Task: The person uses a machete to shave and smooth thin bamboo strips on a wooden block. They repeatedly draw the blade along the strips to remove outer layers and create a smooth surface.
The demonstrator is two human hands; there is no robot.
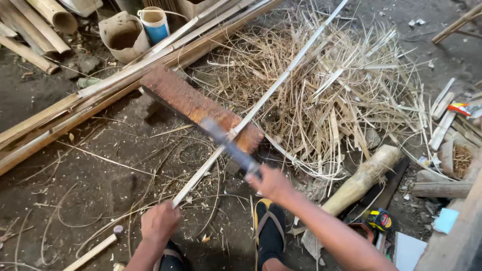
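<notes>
Left hand (pixel 159 221) clenched around near end of one long split bamboo strip (pixel 281 80); strip runs diagonally from the hand across the rusty-brown block (pixel 193 103) to the frame's top edge. Right hand (pixel 271 181) grips handle of one blade (pixel 228 144), which lies blurred across strip at the block's near end. Shavings pile (pixel 346 95) crowds the right side. Bare dirt floor (pixel 75 185) open at left. Two sandalled feet at bottom edge. One wooden mallet (pixel 362 178) just right of the right forearm.
</notes>
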